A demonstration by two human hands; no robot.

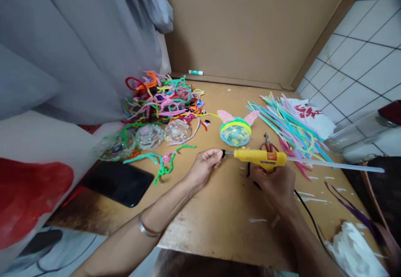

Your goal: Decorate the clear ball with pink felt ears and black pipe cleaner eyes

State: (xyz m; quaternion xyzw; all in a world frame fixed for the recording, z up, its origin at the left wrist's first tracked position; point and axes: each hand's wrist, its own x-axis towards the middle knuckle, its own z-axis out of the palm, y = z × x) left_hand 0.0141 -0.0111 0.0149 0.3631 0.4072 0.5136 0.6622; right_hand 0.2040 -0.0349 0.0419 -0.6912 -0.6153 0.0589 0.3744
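My right hand [278,185] is wrapped round the handle of a yellow hot glue gun [258,156], with a long clear glue stick [338,165] sticking out of its back. The gun's nozzle points left, right at a small black piece [223,153] pinched in the fingertips of my left hand [208,162]. I cannot make out what kind of piece it is. Just behind the gun sits a clear domed shell [235,135] with green and yellow pipe cleaner bands and two pink ears. Red-handled pliers [267,143] lie behind the gun, partly hidden.
A tangled heap of colourful pipe cleaners [166,97] lies at the back left, with clear plastic domes [178,131] in front. A black phone [120,181] is at the left. Straight pipe cleaners [288,126] and a white tissue [354,247] are at the right. A black cord [308,212] trails from the gun.
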